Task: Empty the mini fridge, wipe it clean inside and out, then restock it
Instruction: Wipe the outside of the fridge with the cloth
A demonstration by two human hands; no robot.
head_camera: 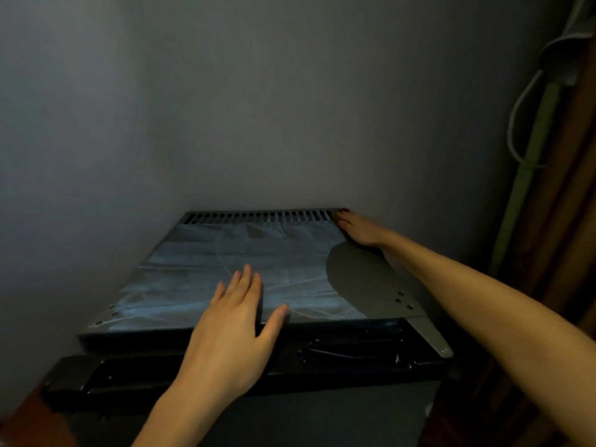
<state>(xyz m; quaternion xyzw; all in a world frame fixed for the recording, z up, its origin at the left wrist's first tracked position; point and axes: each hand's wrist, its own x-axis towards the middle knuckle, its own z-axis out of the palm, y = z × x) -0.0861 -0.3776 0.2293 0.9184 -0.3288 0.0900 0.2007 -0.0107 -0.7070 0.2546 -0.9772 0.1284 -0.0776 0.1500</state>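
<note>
Left hand (238, 314) flat, fingers spread, right hand (361, 229) extended forward, palm down

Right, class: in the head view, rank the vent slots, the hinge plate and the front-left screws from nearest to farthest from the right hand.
1. vent slots, along the back edge, beside the right hand.
2. hinge plate, front right corner.
3. front-left screws, far front corner.
</note>
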